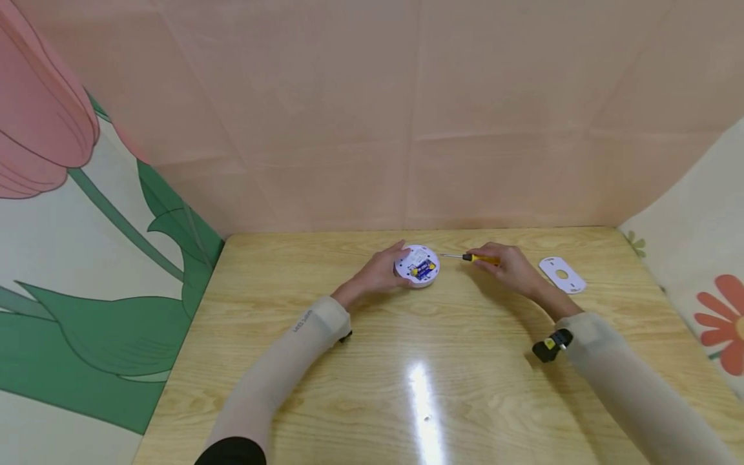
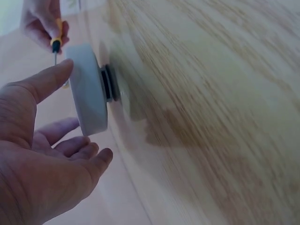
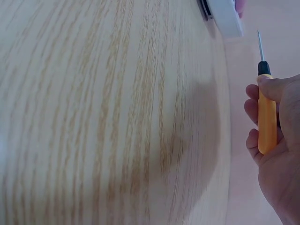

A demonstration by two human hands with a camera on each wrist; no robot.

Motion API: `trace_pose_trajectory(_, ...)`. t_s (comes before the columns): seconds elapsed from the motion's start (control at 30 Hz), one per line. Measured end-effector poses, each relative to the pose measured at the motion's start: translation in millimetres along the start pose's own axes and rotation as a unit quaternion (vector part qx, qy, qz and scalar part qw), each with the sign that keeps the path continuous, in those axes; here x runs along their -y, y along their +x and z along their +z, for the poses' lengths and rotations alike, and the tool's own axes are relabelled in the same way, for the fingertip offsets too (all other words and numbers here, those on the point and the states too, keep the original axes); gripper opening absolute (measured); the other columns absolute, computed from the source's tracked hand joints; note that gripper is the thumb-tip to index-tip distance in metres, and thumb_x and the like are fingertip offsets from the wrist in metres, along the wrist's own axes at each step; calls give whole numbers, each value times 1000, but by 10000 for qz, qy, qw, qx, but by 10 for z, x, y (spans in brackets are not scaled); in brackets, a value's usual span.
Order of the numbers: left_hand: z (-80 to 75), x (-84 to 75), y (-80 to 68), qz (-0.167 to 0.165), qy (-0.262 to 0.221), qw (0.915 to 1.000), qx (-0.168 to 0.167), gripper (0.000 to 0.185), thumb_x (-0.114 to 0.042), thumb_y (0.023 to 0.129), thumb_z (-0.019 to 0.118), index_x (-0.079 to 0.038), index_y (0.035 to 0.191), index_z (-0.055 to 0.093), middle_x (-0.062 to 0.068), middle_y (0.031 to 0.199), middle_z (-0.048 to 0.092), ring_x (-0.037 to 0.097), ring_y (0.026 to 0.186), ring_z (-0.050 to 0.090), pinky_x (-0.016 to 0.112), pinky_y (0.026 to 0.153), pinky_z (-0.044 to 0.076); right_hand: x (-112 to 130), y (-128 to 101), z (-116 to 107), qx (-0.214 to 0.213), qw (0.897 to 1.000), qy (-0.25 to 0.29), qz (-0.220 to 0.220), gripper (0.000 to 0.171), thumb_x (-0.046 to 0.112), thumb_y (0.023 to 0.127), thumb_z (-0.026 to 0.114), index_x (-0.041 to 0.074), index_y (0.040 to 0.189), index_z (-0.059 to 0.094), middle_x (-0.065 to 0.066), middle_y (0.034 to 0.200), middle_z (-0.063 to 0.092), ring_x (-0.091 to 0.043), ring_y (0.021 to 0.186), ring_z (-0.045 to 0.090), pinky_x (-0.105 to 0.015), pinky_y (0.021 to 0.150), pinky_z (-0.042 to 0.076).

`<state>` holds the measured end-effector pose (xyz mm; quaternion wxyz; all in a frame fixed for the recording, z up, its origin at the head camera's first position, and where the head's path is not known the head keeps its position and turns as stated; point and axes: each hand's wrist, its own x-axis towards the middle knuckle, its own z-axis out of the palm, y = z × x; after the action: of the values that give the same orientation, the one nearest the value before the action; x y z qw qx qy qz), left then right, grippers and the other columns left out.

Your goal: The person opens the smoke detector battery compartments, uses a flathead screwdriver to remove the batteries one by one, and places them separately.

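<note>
A round white device (image 1: 418, 265) lies on the wooden table (image 1: 372, 361) with its blue circuit board and yellow part facing up. My left hand (image 1: 380, 271) cups its left side; the thumb touches the rim of the device (image 2: 89, 96) while the other fingers stay loosely spread beside it. My right hand (image 1: 507, 266) grips a small screwdriver (image 1: 472, 258) with a yellow handle. Its thin metal tip points left and stops just short of the device. In the right wrist view the screwdriver (image 3: 265, 112) lies along my curled fingers, with the device's edge (image 3: 224, 18) beyond it.
A flat white mounting plate (image 1: 561, 274) with a round hole lies on the table to the right of my right hand. Pink panels wall in the table's back, and flowered panels close the left and right sides.
</note>
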<state>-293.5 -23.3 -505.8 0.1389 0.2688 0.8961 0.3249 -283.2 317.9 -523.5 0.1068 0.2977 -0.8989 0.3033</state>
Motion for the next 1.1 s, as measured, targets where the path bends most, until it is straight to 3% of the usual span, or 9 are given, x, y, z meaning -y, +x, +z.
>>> trace_pose_trajectory(0.33,-62,53,-37,81,-345,9993,98,77,-13,95,81,-6,161,42,12,175,23,30,161,24,41,132,17,46,5,-33,50,10000,2,-37,29,-4,94,76,-1,123,76,-16,110,77,-19,83,68,-24,66,52)
trace_pose_trajectory(0.53,-39,77,-9,284,-489,9983,119,85,-18,90,88,-6,161,42,15,173,27,32,160,25,44,132,18,105,22,-72,125,9999,-48,-33,29,-2,95,75,0,124,76,-14,109,78,-20,85,70,-28,67,54)
trace_pose_trajectory(0.7,12,97,15,208,-580,9980,105,89,-18,87,89,-7,161,41,13,174,27,31,161,25,42,132,17,138,58,-73,273,9996,-104,-49,29,1,98,74,3,126,76,-11,110,78,-18,86,68,-31,67,54)
trace_pose_trajectory(0.97,11,91,15,202,-530,9984,-22,86,-16,88,89,-6,160,43,11,173,30,29,160,26,41,132,19,232,104,-134,423,9980,-147,-447,30,-5,94,75,0,123,77,-9,104,77,-12,77,62,-26,61,50)
trace_pose_trajectory(1.1,16,88,14,227,-449,9987,-75,86,-18,87,89,-5,159,44,12,172,32,30,159,28,41,131,20,297,144,-187,519,9957,-315,-697,29,-8,92,76,-3,120,77,-9,102,77,-11,76,63,-31,60,53)
